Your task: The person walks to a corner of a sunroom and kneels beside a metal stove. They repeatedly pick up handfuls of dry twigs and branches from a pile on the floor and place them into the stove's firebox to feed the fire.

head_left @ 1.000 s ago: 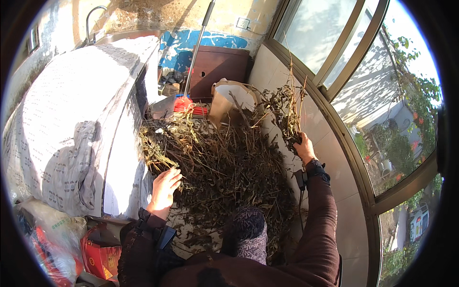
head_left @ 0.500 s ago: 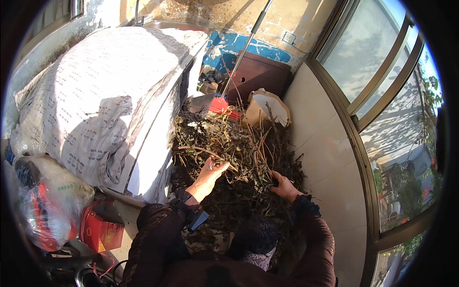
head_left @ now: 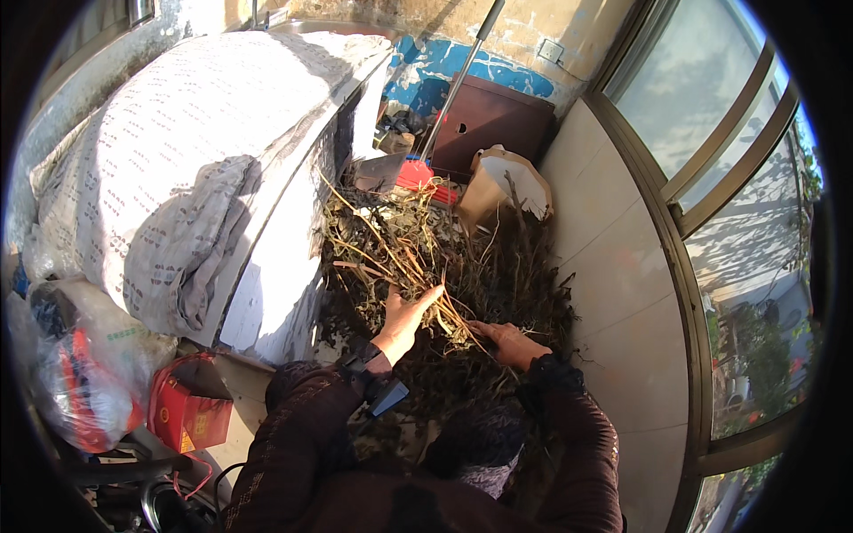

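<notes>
Spreads the thumb of the left hand (head_left: 404,324) wide from its fingers, touching dried stalks (head_left: 407,258) above the middle of the floor (head_left: 253,391); grips the stalks' near ends between the fingers of the right hand (head_left: 511,345). Beneath, reaching the floor's right edge along a tiled wall (head_left: 617,258), a dark leafy heap (head_left: 529,280). Toward the far edge, a paper bag (head_left: 482,194) and a red broom (head_left: 415,174) before a brown board (head_left: 499,124).

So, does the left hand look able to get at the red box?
Probably yes: nothing seen blocks the way to the red box, low on the left, though the left hand is among the dry stems and would likely have to leave them first.
</notes>
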Action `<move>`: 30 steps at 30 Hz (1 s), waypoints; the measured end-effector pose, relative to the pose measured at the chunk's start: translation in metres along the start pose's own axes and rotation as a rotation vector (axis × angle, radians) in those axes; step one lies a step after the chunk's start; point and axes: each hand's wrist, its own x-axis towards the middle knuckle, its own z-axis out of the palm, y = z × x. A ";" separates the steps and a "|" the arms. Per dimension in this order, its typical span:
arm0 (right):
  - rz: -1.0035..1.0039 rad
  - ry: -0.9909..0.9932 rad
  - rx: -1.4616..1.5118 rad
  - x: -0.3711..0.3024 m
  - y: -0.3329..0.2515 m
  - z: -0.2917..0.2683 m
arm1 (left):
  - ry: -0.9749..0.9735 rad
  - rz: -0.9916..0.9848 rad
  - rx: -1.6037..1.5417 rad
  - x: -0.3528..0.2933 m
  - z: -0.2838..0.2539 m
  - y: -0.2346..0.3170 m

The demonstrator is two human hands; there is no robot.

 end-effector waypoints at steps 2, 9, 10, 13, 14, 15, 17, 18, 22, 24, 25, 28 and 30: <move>0.069 -0.042 -0.028 0.000 -0.002 0.002 | 0.102 0.023 -0.043 0.004 0.000 -0.004; 0.100 0.217 0.042 -0.008 -0.019 0.007 | 0.189 -0.052 0.094 0.021 -0.009 -0.025; 0.164 0.208 0.069 -0.006 -0.019 0.008 | 0.248 -0.079 0.126 0.022 -0.008 -0.028; 0.117 0.202 0.037 0.001 -0.014 0.012 | 0.305 -0.178 0.134 0.025 -0.007 -0.034; 0.059 0.202 0.007 0.004 -0.011 0.014 | 0.340 -0.212 0.171 0.027 -0.006 -0.035; 0.024 0.212 -0.051 0.004 -0.008 0.018 | 0.323 -0.205 0.165 0.024 -0.006 -0.037; 0.027 0.161 -0.012 0.003 -0.002 0.021 | 0.338 -0.269 0.130 0.021 -0.005 -0.038; 0.069 0.101 -0.015 0.001 0.000 0.021 | 0.224 -0.244 0.069 0.018 -0.007 -0.037; 0.176 0.048 0.071 -0.011 0.010 0.007 | 0.204 -0.389 -0.058 0.015 0.003 -0.029; 0.196 0.080 0.010 -0.020 0.016 -0.007 | -0.015 -0.352 0.005 0.008 0.004 -0.022; 0.229 0.088 -0.019 -0.023 0.020 -0.016 | -0.036 -0.358 0.068 0.005 0.004 -0.018; 0.431 0.012 -0.040 -0.024 0.027 -0.046 | 0.038 -0.319 0.140 -0.008 0.001 -0.007; 0.387 0.008 -0.134 -0.021 0.027 -0.064 | 0.019 -0.306 0.126 -0.013 -0.004 0.003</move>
